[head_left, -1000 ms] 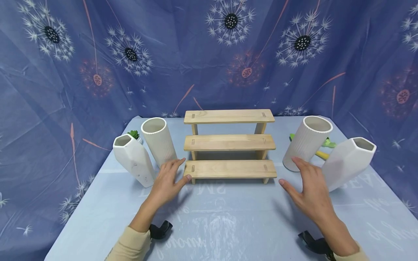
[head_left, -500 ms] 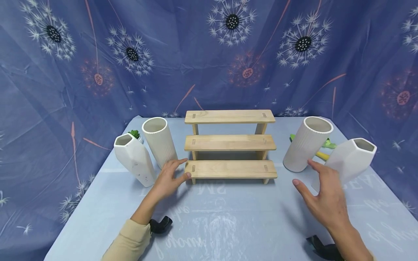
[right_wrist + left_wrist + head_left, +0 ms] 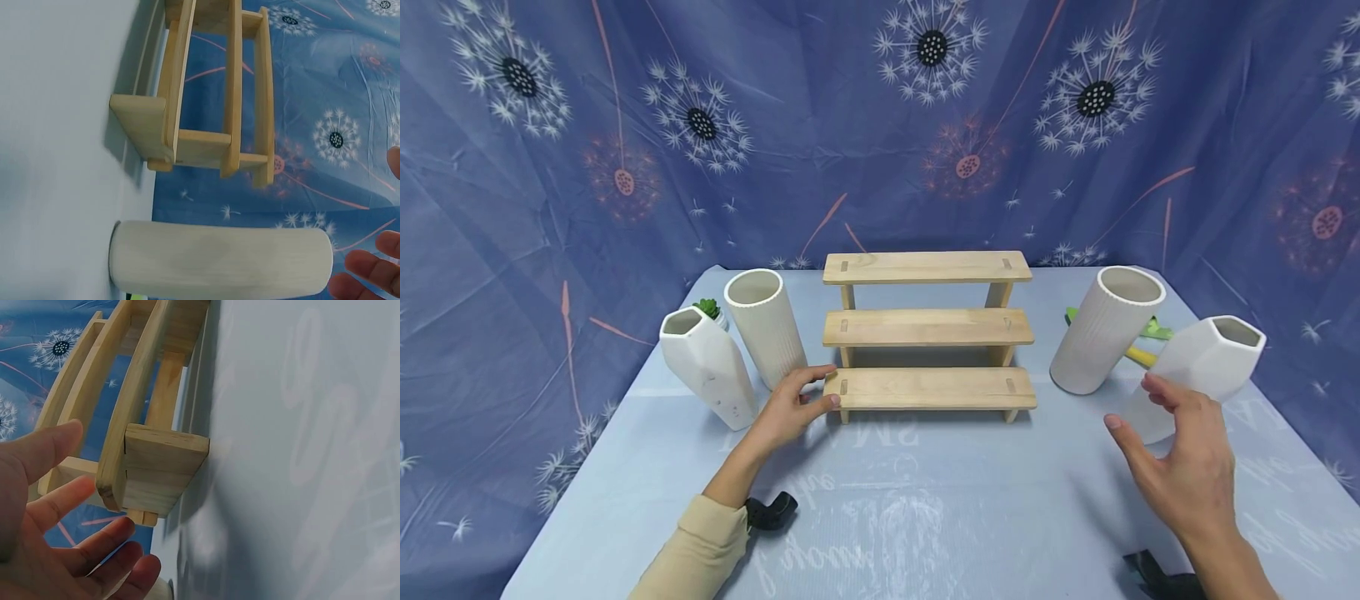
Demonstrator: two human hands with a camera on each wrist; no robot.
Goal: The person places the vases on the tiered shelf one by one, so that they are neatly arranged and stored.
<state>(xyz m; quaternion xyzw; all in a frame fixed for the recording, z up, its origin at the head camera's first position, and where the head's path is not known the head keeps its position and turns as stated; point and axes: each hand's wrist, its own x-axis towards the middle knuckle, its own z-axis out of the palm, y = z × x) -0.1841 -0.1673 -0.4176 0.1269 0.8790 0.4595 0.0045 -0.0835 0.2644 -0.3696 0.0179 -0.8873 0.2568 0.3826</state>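
Note:
A three-tier wooden stand (image 3: 928,388) stands on the table's middle. My left hand (image 3: 790,408) is at the left end of its lowest tier, thumb and forefinger apart at the corner; whether they touch is hard to tell. In the left wrist view the fingers (image 3: 107,542) are spread and hold nothing. On the right, a white faceted vase (image 3: 1206,362) is partly hidden behind my right hand (image 3: 1191,462), whose fingers are loosely bent with nothing in them. A white ribbed cylindrical vase (image 3: 1101,333) stands upright between that hand and the stand.
At the left stand another ribbed vase (image 3: 766,325), another faceted vase (image 3: 709,367) and a small green potted plant (image 3: 707,309). Something green and yellow (image 3: 1141,357) lies behind the right vases. A blue dandelion-print curtain (image 3: 850,125) hangs behind the light blue table (image 3: 925,500).
My right hand has moved right, from in front of the ribbed vase to in front of the faceted one. The left hand has edged slightly closer to the stand's end.

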